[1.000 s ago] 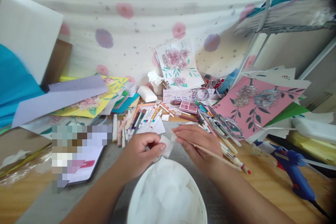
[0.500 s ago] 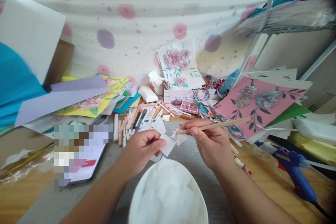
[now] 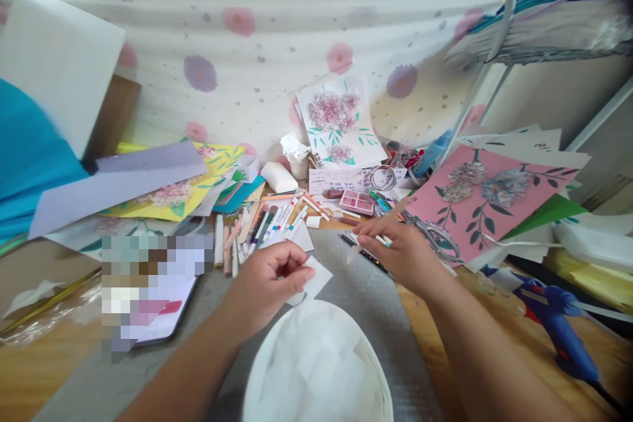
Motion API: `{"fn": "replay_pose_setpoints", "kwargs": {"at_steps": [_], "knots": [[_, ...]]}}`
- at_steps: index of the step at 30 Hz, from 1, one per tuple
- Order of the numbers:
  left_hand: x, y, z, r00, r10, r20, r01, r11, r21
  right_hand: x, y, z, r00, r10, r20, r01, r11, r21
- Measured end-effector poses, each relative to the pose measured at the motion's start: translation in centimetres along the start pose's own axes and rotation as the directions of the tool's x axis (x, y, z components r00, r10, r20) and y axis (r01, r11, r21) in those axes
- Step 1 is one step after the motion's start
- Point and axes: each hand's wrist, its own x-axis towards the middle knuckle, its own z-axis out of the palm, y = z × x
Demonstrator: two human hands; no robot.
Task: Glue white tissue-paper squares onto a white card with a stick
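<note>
My left hand (image 3: pixel 274 287) pinches a small white paper square (image 3: pixel 319 279) between thumb and fingertips, above the far rim of a white bowl (image 3: pixel 254 359). Farther right, my right hand (image 3: pixel 398 247) is closed with its palm down, over dark pens (image 3: pixel 373 260) lying on the grey mat (image 3: pixel 410 336). A thin wooden stick (image 3: pixel 397 212), blurred, slants up out of its fingers. Under its fingertips hangs a small whitish scrap (image 3: pixel 352 253), too smeared to make out well. Pale, thin white pieces fill the bowl.
Several markers (image 3: pixel 277 221) lie in a heap behind my left hand. A phone (image 3: pixel 175 303), partly pixelated, rests at left. On the right are a blue glue gun (image 3: pixel 558 316) and a pink sheet with paper flowers (image 3: pixel 487 198). A white flower picture (image 3: pixel 341 122) leans at the back.
My right hand has moved away from the paper square and turned palm down, tilting the stick upward. The crumpled white piece beside the square has left it. My left hand has barely moved.
</note>
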Motion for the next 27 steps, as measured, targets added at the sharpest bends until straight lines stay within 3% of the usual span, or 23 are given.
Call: {"fn": "replay_pose_setpoints", "kwargs": {"at_steps": [2, 6, 8, 14, 27], "knots": [[-0.1, 0.4, 0.2, 0.999, 0.003, -0.044, 0.001, 0.997, 0.074, 0.1, 0.1, 0.5, 0.995, -0.058, -0.076, 0.049, 0.991, -0.123], [-0.4, 0.9, 0.3, 0.997, 0.032, -0.072, -0.019, 0.987, 0.163, -0.8, -2.1, 2.6, 0.944, -0.286, -0.167, 0.297, 0.954, 0.043], [-0.5, 0.9, 0.3, 0.997, 0.045, -0.07, -0.032, 0.984, 0.176, -1.4, -3.5, 3.4, 0.929, -0.34, -0.144, 0.358, 0.926, 0.123], [-0.6, 1.0, 0.6, 0.991, 0.074, -0.112, -0.048, 0.974, 0.221, -1.9, -4.4, 4.3, 0.929, -0.362, -0.079, 0.37, 0.913, 0.172], [-0.7, 1.3, 0.5, 0.99, 0.101, -0.094, -0.075, 0.967, 0.243, -2.1, -3.9, 4.9, 0.919, -0.379, -0.111, 0.392, 0.911, 0.129]]}}
